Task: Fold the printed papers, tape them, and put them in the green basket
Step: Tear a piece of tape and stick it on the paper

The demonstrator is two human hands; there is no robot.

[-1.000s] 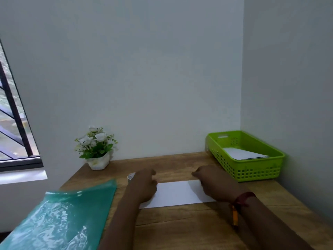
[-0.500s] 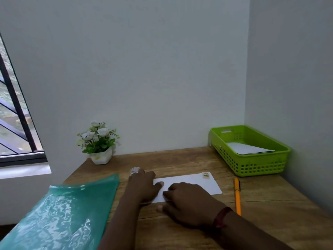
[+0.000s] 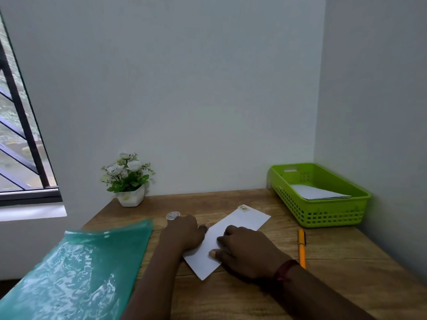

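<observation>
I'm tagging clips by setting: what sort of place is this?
Probably a desk nook in a home or office: a wooden desk in a wall corner beside a window, with a potted plant, a pen and a green basket holding paper.

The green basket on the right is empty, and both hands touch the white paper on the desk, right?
Not quite. The head view shows the green basket is not empty: a folded sheet lies in it. The left hand and right hand do touch the white paper on the desk.
</observation>
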